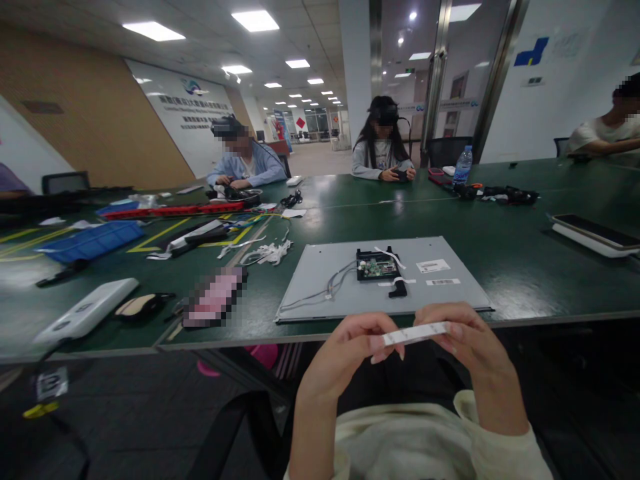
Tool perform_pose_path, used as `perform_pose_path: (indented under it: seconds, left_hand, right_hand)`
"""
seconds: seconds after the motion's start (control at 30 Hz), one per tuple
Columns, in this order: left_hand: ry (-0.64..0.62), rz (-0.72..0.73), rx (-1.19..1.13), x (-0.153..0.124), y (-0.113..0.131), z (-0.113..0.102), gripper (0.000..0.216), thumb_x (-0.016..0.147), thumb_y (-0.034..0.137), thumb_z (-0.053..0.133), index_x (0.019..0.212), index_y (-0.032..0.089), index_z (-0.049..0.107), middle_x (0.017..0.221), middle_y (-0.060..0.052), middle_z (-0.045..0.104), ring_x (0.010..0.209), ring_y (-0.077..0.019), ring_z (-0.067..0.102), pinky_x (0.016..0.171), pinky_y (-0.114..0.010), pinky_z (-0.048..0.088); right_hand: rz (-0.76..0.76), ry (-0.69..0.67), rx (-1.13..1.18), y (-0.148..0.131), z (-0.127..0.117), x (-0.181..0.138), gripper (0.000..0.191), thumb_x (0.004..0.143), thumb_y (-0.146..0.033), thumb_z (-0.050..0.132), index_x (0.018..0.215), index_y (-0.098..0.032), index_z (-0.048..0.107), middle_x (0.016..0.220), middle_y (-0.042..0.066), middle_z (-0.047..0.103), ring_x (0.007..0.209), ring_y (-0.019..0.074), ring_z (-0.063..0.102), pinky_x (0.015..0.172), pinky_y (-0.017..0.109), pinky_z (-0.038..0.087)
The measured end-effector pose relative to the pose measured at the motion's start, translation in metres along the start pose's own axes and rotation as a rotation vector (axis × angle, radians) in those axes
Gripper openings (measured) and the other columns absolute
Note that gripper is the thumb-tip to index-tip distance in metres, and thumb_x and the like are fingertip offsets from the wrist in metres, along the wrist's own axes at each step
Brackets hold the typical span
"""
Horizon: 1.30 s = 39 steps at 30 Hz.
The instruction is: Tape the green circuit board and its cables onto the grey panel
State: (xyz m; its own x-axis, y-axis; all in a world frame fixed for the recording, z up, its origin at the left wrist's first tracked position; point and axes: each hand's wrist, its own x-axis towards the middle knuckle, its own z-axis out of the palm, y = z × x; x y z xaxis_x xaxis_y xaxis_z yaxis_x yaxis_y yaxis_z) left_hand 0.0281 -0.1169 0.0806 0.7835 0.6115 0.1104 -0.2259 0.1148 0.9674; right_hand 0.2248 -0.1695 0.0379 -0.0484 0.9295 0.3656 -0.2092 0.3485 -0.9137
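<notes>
Close to my body, just off the table's front edge, both hands hold a narrow white strip with faint marks (416,333). My left hand (350,353) pinches its left end between thumb and fingers. At the right end, my right hand (467,337) grips it the same way. Beyond my hands a flat grey panel (320,280) lies on the table. On it sit a green circuit board (379,268) in a black frame, grey cables (333,287), pieces of white tape (393,258) and white labels (433,266).
The green table (530,280) holds a pink phone-like object (215,297), a white device (90,310), a blue tray (95,241), white scraps (270,253), a water bottle (463,165) and a dark-topped white device (595,237). Two people (250,160) (383,143) sit opposite; another is at right.
</notes>
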Motion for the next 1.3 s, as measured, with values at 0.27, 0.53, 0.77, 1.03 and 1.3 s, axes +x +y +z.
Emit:
perform_pose_path:
  seconds: [0.27, 0.53, 0.77, 1.03, 1.3]
  left_hand:
    - [0.026, 0.036, 0.090, -0.004, -0.003, -0.006, 0.036, 0.075, 0.048, 0.065, 0.073, 0.012, 0.066, 0.065, -0.003, 0.055, 0.057, -0.0096, 0.039, 0.057, -0.024, 0.030]
    - [0.096, 0.074, 0.283, -0.002, -0.001, -0.011, 0.038, 0.078, 0.051, 0.062, 0.090, 0.015, 0.065, 0.086, -0.006, 0.061, 0.081, -0.0167, 0.054, 0.075, -0.027, 0.041]
    - [0.382, 0.143, 0.595, -0.006, -0.005, -0.013, 0.027, 0.084, 0.036, 0.058, 0.108, 0.022, 0.059, 0.114, -0.006, 0.061, 0.111, -0.0203, 0.054, 0.100, -0.034, 0.038]
    - [0.570, 0.187, 0.843, -0.008, -0.006, -0.003, 0.026, 0.086, 0.032, 0.055, 0.109, 0.022, 0.060, 0.117, -0.005, 0.061, 0.112, -0.0192, 0.054, 0.100, -0.034, 0.039]
    - [0.627, 0.094, 1.172, -0.004, -0.011, -0.007, 0.025, 0.093, 0.036, 0.038, 0.083, 0.020, 0.053, 0.082, -0.002, 0.059, 0.083, -0.0178, 0.056, 0.079, -0.031, 0.042]
  right_hand:
    - [-0.013, -0.065, -0.042, 0.004, -0.005, 0.001, 0.041, 0.079, -0.058, 0.057, 0.083, -0.021, 0.076, 0.062, 0.004, 0.056, 0.044, 0.0106, 0.038, 0.045, 0.028, 0.033]
    - [-0.069, -0.152, -0.138, 0.004, -0.010, 0.004, 0.035, 0.084, -0.048, 0.058, 0.089, -0.018, 0.074, 0.057, 0.001, 0.053, 0.053, 0.0122, 0.045, 0.052, 0.026, 0.035]
    - [0.000, -0.204, -0.305, -0.004, -0.010, 0.004, 0.026, 0.086, -0.038, 0.058, 0.094, -0.018, 0.073, 0.073, 0.003, 0.063, 0.068, 0.0144, 0.054, 0.062, 0.026, 0.039]
    - [0.042, -0.161, -0.450, -0.010, 0.003, 0.005, 0.026, 0.086, -0.038, 0.058, 0.097, -0.019, 0.072, 0.085, 0.005, 0.070, 0.080, 0.0184, 0.062, 0.074, 0.028, 0.045]
    - [0.047, -0.168, -0.522, -0.011, 0.009, 0.004, 0.023, 0.084, -0.032, 0.061, 0.101, -0.020, 0.072, 0.085, 0.005, 0.070, 0.077, 0.0183, 0.062, 0.069, 0.027, 0.046]
